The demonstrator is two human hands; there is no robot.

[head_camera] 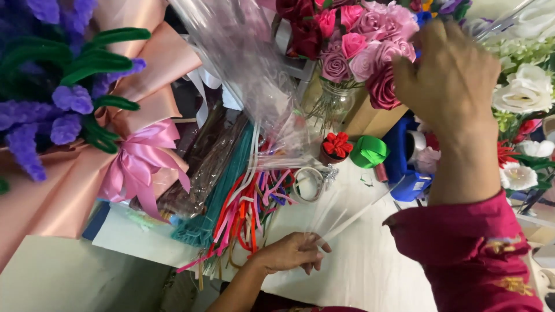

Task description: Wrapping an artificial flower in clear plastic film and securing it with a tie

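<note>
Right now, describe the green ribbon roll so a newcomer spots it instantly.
Start at the glass jar of pink roses. Just right of its base, on the white table, sits the ribbon roll. It is bright green, between a red bow and a blue tool.

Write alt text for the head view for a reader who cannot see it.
Over a white table, the left hand pinches the corner of a clear cellophane sheet, while the right hand reaches up by pink and red fabric roses in a glass jar. Left lies a purple bouquet with a pink bow beside coloured pipe cleaners.
</note>
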